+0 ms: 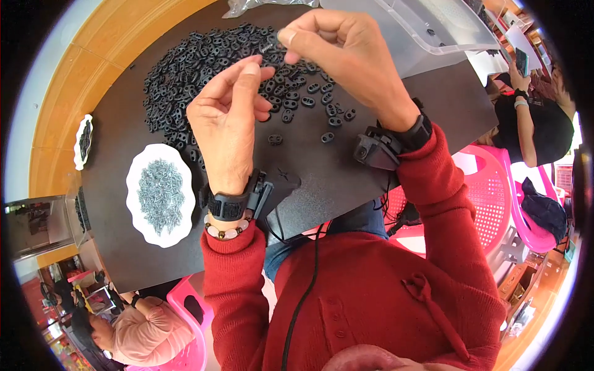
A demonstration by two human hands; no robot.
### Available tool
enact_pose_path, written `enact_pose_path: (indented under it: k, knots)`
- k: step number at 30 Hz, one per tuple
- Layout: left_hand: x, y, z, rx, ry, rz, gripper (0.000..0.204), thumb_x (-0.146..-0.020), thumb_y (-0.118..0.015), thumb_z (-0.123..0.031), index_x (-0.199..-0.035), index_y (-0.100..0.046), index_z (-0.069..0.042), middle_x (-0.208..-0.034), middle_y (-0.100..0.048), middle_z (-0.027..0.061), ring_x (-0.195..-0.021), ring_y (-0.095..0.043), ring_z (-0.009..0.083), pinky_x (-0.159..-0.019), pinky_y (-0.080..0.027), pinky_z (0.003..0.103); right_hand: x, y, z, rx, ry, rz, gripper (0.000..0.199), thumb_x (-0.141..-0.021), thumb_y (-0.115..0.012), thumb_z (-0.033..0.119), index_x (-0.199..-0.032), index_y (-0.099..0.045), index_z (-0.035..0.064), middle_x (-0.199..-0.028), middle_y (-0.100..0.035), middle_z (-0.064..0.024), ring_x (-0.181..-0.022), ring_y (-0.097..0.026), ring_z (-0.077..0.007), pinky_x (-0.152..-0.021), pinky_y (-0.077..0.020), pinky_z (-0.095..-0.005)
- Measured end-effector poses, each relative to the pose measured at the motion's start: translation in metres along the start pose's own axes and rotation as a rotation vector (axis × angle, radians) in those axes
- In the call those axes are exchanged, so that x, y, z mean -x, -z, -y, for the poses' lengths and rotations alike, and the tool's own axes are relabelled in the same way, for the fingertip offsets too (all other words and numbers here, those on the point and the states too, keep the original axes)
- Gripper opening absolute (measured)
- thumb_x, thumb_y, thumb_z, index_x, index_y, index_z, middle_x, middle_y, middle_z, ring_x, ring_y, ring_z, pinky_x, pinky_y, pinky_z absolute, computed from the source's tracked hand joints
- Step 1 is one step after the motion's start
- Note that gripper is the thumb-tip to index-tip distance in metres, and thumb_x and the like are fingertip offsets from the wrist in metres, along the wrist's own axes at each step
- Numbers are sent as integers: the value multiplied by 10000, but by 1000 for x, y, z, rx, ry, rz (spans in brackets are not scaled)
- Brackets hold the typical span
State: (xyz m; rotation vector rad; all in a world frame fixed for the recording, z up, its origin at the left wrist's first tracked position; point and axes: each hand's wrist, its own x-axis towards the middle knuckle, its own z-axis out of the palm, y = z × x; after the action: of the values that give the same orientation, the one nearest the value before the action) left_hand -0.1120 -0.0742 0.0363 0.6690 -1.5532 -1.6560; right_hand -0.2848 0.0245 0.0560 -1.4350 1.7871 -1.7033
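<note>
A small metal spring (266, 47) shows between my hands, just left of my right fingertips. My right hand (346, 54) pinches a small dark piece at thumb and forefinger; the spring seems to stick out from it, though the join is too small to make out. My left hand (224, 120) is raised with thumb and forefinger pressed together, and what they hold, if anything, is hidden. Behind both hands spreads a heap of black two-hole cord lock pieces (185, 77). To the left, a white scalloped plate (137, 213) bears many small metal springs (159, 195).
The dark table (371, 185) has a curved wooden surround (93, 55). A clear plastic bin (433, 31) stands far right, with a clear bag (266, 7) at the back. Another white dish (83, 142) lies far left. Two people sit nearby, by pink chairs (479, 198).
</note>
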Motion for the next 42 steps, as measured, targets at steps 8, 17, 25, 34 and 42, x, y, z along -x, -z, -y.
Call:
enact_pose_path:
  k: [8, 17, 25, 34, 42]
  knots:
    - [4, -27, 30, -1014, -171, 300, 261, -952, -738, -144, -1178, -802, -30, -941, -809, 150, -809, -776, 256, -764, -592, 375, -33, -2, -3, -375, 105, 27, 237, -1063, -703, 166, -924, -757, -17, -813, -738, 1, -690, -582, -18, -605, -439, -218]
    - [-5, -63, 42, -1283, -341, 384, 203, -825, -773, -111, -1022, -817, -82, -1009, -771, 168, -975, -753, 379, -844, -606, 484, -33, 15, 2, -296, 140, 9, 240, -1058, -695, 147, -885, -745, -12, -753, -710, 14, -656, -555, -17, -584, -422, -218]
    - [-9, -58, 57, -1199, -344, 353, 173, -871, -791, -129, -1029, -824, -67, -965, -784, 161, -892, -768, 357, -805, -608, 470, -34, 16, 5, -352, 137, 19, 237, -1056, -702, 149, -890, -744, -16, -745, -705, 13, -648, -545, -21, -572, -415, -229]
    - [-10, 3, 15, -78, 251, 312, 366, -1033, -771, -176, -1370, -738, -36, -1082, -826, 43, -811, -607, 30, -693, -473, 192, -2, 32, 5, -156, -34, -28, 247, -1052, -734, 264, -1020, -793, 26, -865, -752, 15, -745, -586, -8, -646, -417, -209]
    - [-8, 47, 13, 508, 358, 281, 360, -1055, -740, -139, -1380, -701, 10, -1187, -803, 122, -933, -797, 162, -756, -639, 223, 0, 2, 12, -160, -111, 64, 236, -1052, -730, 246, -999, -781, 21, -841, -733, 17, -753, -604, -12, -647, -430, -205]
